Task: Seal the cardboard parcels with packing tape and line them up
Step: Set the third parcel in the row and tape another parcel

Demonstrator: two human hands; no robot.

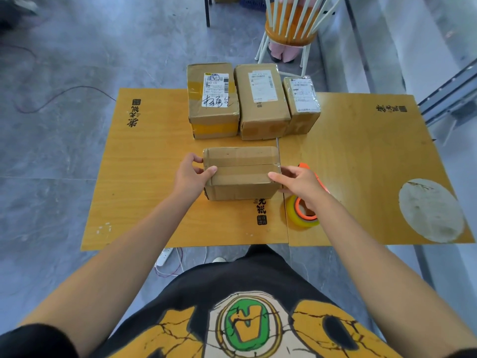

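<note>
A plain cardboard parcel (241,173) with clear tape along its top seam sits at the middle of the wooden table (144,192). My left hand (189,177) grips its left end, thumb on top. My right hand (300,183) holds its right end, thumb on the top edge. Three parcels stand side by side at the table's far edge: a labelled one with handwriting (213,99), a longer one (262,99) and a small one (302,104). An orange tape dispenser with a clear roll (303,213) lies just right of the held parcel, partly hidden by my right wrist.
A second wooden panel (361,177) with a pale round patch (431,210) extends to the right. A white-legged chair (289,29) stands beyond the table. Cables and a power strip (165,255) lie on the grey floor near the front edge.
</note>
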